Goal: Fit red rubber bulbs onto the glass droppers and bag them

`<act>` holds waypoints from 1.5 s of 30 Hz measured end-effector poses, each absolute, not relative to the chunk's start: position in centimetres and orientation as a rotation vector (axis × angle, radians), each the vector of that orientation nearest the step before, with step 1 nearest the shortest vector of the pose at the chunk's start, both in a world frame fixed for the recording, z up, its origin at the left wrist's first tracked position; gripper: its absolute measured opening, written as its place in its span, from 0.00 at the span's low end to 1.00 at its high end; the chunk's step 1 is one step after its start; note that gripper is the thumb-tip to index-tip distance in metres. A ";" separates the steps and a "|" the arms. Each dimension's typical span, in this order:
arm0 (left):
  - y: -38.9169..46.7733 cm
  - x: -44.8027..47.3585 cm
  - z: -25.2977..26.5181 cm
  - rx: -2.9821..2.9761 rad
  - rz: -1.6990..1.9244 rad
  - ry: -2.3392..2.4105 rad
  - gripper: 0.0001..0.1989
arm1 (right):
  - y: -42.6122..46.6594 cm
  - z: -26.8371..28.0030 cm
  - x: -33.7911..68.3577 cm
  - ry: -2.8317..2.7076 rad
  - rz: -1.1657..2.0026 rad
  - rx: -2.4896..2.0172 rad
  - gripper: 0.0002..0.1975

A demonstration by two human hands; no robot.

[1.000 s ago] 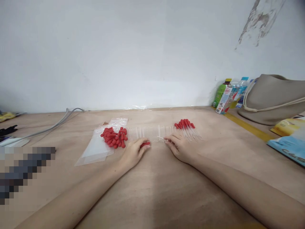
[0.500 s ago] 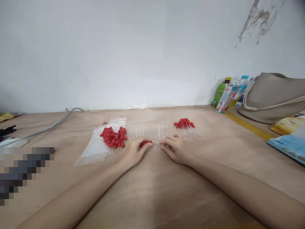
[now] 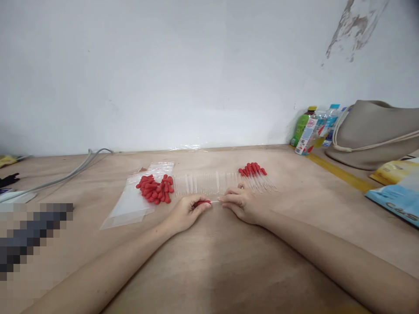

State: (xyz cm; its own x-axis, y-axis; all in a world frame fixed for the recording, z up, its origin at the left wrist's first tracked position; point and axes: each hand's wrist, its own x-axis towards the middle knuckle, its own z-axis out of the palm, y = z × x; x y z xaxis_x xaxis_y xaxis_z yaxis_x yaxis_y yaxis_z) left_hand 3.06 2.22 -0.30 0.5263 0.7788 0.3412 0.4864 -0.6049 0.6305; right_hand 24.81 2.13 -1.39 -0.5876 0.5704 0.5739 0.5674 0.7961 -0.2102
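Observation:
My left hand [image 3: 190,212] pinches a red rubber dropper bulb [image 3: 203,203] near the middle of the table. From the bulb's right end a thin clear dropper tube [image 3: 214,202] runs into the fingers of my right hand [image 3: 238,203], which are closed on it. How deep the tube sits in the bulb is hidden. Behind both hands lies a row of clear tubes [image 3: 206,182]. A pile of loose red bulbs [image 3: 155,188] is left of my left hand. Beyond my right hand lie several droppers with red bulbs [image 3: 253,169] fitted on clear tubes.
Clear plastic bags [image 3: 122,209] lie under the loose bulbs. A grey cable [image 3: 75,172] crosses the back left. At the right stand bottles [image 3: 306,131], a grey-beige bag [image 3: 376,135] and a blue and yellow packet [image 3: 396,192]. A white wall [image 3: 196,74] bounds the table behind.
Both hands, with the bulb and tube between them, have come slightly nearer to me. The tube lies more level, and less of it shows between the hands.

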 end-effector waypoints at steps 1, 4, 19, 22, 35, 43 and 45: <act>2.2 3.0 -0.3 2.331 0.832 1.031 0.11 | 2.1 -1.4 24.8 -2.346 -0.011 -0.846 0.09; 2.2 3.0 -0.6 2.405 0.794 1.015 0.10 | 1.8 -1.3 24.9 -2.370 -0.056 -0.875 0.09; 2.2 3.1 -1.1 2.556 0.790 0.959 0.08 | 0.8 -0.8 23.8 -2.450 -0.057 -0.964 0.12; 2.2 3.0 -1.1 2.566 0.804 0.961 0.08 | 0.7 -0.5 23.5 -2.461 -0.025 -1.026 0.13; 2.3 3.0 -0.7 2.668 0.832 0.874 0.10 | 0.9 -0.1 23.1 -2.448 0.435 -1.126 0.16; 2.0 3.1 -0.6 2.613 0.789 0.931 0.09 | 0.7 0.6 22.8 -2.477 0.500 -1.139 0.16; 2.0 3.1 -0.6 2.582 0.808 0.985 0.08 | 0.6 1.2 23.0 -2.524 0.439 -1.142 0.14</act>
State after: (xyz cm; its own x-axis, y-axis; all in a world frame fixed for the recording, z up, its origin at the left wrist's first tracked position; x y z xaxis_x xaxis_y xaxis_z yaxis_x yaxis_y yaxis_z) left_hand 3.12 2.05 -0.56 0.6151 0.6760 0.4057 0.5302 -0.7356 0.4217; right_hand 23.02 0.63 1.19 -0.6216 0.7638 0.1735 0.6603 0.6302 -0.4084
